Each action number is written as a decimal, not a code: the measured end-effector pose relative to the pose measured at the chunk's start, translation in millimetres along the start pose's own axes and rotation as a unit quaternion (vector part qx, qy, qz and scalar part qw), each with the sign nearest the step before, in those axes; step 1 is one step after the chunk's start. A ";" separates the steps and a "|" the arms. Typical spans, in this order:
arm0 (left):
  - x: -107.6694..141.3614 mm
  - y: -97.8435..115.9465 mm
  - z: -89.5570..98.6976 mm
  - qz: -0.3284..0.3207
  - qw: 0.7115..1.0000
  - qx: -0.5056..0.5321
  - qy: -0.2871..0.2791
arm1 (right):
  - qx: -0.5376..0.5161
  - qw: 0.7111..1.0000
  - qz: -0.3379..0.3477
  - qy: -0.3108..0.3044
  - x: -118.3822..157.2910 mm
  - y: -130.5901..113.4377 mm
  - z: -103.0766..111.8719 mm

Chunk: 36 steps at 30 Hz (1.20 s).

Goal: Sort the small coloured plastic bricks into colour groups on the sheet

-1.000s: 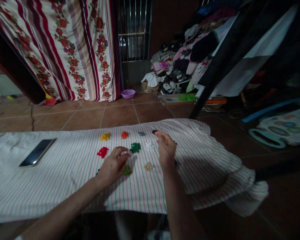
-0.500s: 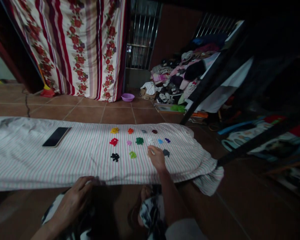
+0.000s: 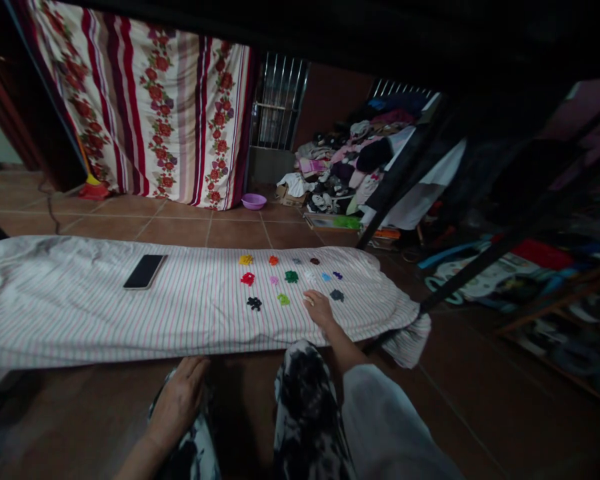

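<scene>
Small piles of coloured pieces lie on a striped cloth [image 3: 190, 307]. Yellow [image 3: 246, 260], orange [image 3: 273, 261], grey and brown piles form the far row. Red [image 3: 248, 279], pink, dark green [image 3: 291, 277], white [image 3: 310, 275], light blue and purple lie in the middle. Black [image 3: 254, 304], lime [image 3: 283, 300] and dark grey [image 3: 337, 295] piles are nearest. My right hand [image 3: 319, 309] is just below the white pile, fingers bent together; what they hold, if anything, is too small to name. My left hand [image 3: 180, 393] rests on my knee, fingers curled and partly hidden.
A phone [image 3: 145, 272] lies on the cloth's left part. Behind are a flowered curtain [image 3: 185, 113], a purple basin [image 3: 254, 201] and a heap of clothes [image 3: 345, 160]. Dark slanting bars [image 3: 470, 280] stand at the right. My knees are below the cloth's near edge.
The view has shifted, so the phone and piles appear farther right. My right hand stays near the white pile. My left hand now sits on my knee, below the cloth's edge.
</scene>
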<state>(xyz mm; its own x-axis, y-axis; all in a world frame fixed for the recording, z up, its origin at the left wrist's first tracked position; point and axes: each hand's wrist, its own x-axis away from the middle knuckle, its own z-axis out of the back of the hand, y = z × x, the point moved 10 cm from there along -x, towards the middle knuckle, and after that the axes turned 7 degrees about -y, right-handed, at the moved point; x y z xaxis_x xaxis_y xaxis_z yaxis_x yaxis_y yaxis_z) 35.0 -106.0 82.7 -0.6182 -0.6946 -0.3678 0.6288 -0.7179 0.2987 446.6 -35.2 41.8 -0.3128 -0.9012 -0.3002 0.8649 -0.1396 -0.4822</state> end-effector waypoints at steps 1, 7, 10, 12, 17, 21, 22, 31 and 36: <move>0.0 1.1 0.3 -0.001 1.000 0.001 0.004 | 0.001 1.000 -0.001 0.001 1.1 -0.8 0.7; -0.6 1.8 -1.3 0.013 1.000 0.018 0.006 | 0.006 0.999 -0.027 0.025 7.2 2.5 1.3; -1.1 1.5 0.7 0.021 1.000 0.021 0.010 | 0.002 0.999 -0.026 0.032 9.5 4.3 0.6; -1.8 4.0 3.6 0.020 1.000 0.016 0.017 | 0.000 0.999 -0.022 0.036 11.0 4.5 1.0; -8.9 17.2 1.5 0.025 1.000 0.012 0.012 | -0.002 1.000 -0.007 0.026 13.2 3.1 -0.6; -23.5 28.9 -18.6 0.025 0.999 0.033 0.004 | -0.014 0.999 -0.008 0.030 14.6 5.8 0.4; -28.9 29.7 -25.2 0.031 0.999 0.039 0.006 | -0.017 0.999 -0.012 0.033 14.9 7.1 0.6; -95.3 15.1 -67.3 0.117 0.989 0.079 0.039 | -0.050 0.997 0.003 0.065 15.5 18.3 -4.3; -99.1 25.4 -80.5 0.101 0.991 0.018 0.085 | -0.082 0.983 0.097 0.129 21.7 1.0 11.8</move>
<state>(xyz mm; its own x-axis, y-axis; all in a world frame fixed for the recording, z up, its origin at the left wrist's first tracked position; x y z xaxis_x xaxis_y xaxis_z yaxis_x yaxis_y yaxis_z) 150.2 -51.7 55.8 -0.3921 -0.8084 -0.4390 0.7128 -0.5687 0.4105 445.3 -59.8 44.5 -0.2554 -0.7674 -0.5881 0.8493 0.1126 -0.5158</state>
